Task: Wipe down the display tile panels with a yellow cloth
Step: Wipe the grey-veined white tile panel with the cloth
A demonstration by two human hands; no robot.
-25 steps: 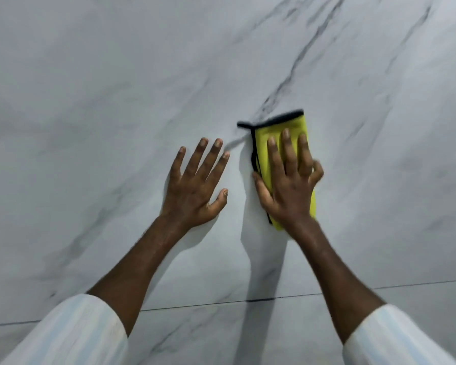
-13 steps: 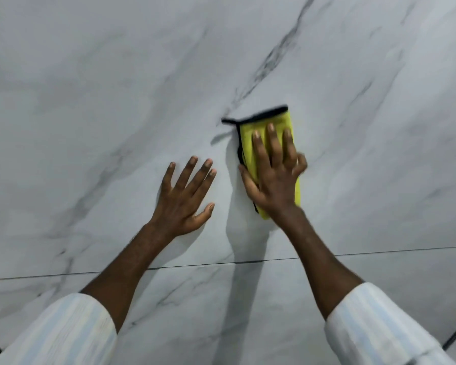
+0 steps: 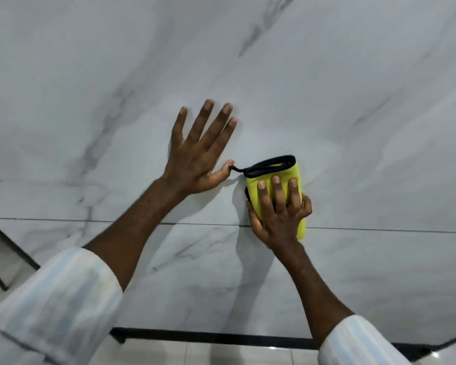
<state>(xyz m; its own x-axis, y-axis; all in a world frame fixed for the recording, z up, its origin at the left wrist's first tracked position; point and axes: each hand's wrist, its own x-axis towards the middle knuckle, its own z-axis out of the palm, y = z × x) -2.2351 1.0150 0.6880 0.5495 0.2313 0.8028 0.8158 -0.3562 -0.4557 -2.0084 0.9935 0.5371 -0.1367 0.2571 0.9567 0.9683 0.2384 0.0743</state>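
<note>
A large white marble-look tile panel (image 3: 327, 101) fills the view, with grey veins running diagonally. A thin horizontal joint separates it from a lower panel (image 3: 208, 280). My right hand (image 3: 279, 214) presses a folded yellow cloth (image 3: 277, 171) with a black trim flat against the panel, right over the joint. My left hand (image 3: 198, 154) lies flat on the upper panel just left of the cloth, fingers spread, its thumb tip touching the cloth's black loop. Most of the cloth's lower part is hidden under my right hand.
A black frame bar (image 3: 221, 337) runs along the lower panel's bottom edge, with glossy light floor tiles (image 3: 195, 354) below it. A dark metal stand leg (image 3: 0, 259) shows at the left edge. Striped light sleeves cover both forearms.
My right hand has slid the cloth down the panel to the joint line. My left hand now sits higher than the cloth and closer to it. The view has tilted down, showing the frame and floor.
</note>
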